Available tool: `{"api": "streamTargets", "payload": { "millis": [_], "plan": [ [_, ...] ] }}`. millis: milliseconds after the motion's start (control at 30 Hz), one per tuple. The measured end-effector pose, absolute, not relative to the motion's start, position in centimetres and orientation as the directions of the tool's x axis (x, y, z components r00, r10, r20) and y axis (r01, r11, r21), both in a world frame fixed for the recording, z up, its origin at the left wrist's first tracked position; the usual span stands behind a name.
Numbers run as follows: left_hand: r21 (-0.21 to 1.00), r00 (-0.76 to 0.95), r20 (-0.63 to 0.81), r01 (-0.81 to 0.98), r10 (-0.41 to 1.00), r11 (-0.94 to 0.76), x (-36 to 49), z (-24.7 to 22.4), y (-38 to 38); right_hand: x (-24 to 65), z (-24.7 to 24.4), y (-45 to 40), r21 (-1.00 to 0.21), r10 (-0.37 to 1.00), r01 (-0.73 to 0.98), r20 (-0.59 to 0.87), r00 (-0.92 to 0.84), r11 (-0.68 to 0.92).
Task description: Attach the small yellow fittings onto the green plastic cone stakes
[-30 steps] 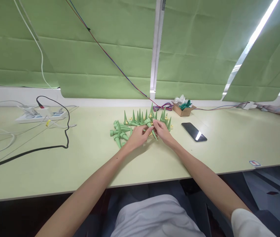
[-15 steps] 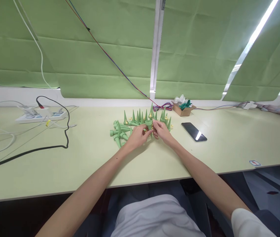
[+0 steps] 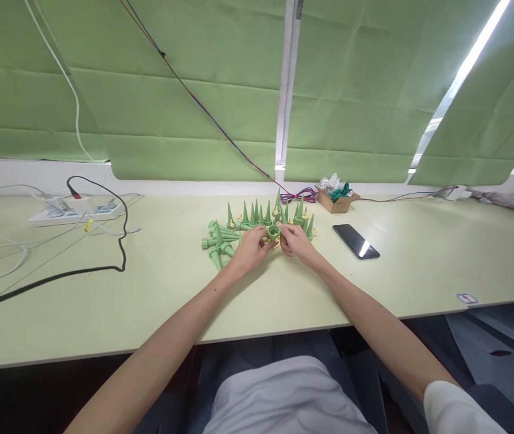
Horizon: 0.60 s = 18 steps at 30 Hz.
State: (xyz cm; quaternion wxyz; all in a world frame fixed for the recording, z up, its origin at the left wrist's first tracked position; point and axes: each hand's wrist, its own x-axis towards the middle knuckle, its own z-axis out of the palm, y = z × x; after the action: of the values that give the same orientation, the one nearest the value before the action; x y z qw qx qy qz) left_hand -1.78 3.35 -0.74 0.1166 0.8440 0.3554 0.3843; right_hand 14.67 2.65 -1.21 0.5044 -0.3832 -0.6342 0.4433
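Note:
Between my hands is a green plastic watering spike (image 3: 274, 231), its round hollow end tipped up toward me. My left hand (image 3: 251, 248) closes on it from the left with thumb and fingers. From the right, my right hand (image 3: 296, 242) pinches at its rim; whether a small part is also in those fingers is hidden. Just behind stand several upright green spikes (image 3: 256, 212), some with small yellow valves (image 3: 315, 231) at their bases. More spikes (image 3: 215, 255) lie in a loose pile to the left of my left hand.
A black phone (image 3: 356, 241) lies to the right on the pale table (image 3: 157, 313). Behind it sits a small cardboard box (image 3: 335, 205) with crumpled plastic. Coiled wires (image 3: 303, 195) lie beside the box. At the left are a white power strip (image 3: 76, 212) and a black cable (image 3: 58, 278).
The spike in my hands has tilted so its open end now faces me; before, its side and taper showed. Both hands have shifted only slightly.

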Motion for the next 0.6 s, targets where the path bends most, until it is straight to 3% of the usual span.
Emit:
{"api": "streamTargets", "payload": {
  "millis": [233, 467, 600],
  "plan": [
    [0.395, 0.473, 0.632, 0.485, 0.614, -0.781, -2.06, -1.09, 3.63, 14.47, -0.9, 2.29, -0.958, 0.942, 0.059, 0.263, -0.208, 0.281],
    [0.245, 0.506, 0.655, 0.56, 0.561, -0.791, -2.25, -1.24, 3.53, 14.38, -0.57, 2.12, -0.946, 0.951, 0.169, 0.245, -0.187, 0.277],
    [0.271, 0.485, 0.633, 0.591, 0.603, -0.76, -2.06, -1.13, 3.28, 14.33, -0.77, 2.25, -0.944, 0.949, 0.16, 0.261, -0.176, 0.29]
  ]
}}
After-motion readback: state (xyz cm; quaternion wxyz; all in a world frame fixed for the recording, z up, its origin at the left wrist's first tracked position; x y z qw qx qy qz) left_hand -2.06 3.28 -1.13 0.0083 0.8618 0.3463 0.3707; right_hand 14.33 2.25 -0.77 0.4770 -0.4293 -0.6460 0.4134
